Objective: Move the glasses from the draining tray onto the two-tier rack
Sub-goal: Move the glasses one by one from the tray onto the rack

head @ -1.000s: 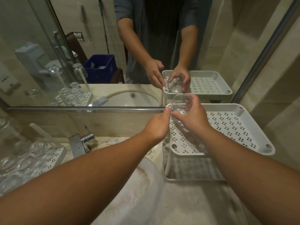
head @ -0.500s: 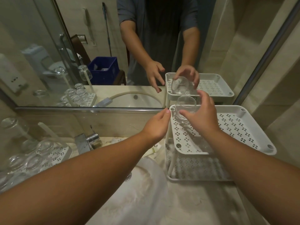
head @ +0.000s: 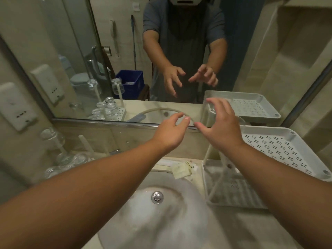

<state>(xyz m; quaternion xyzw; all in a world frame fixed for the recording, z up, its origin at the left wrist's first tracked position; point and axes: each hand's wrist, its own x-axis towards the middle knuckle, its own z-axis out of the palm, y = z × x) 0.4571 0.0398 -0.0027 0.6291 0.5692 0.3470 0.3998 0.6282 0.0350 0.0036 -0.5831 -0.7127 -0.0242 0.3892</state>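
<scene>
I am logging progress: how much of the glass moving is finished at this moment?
Done: at most one glass, its rim barely visible behind the right hand, on the rack top tier. In hand: nothing; the left hand and right hand are open. Left: several glasses on the draining tray.

White perforated two-tier rack (head: 280, 150), blue crate (head: 132, 80)
</scene>
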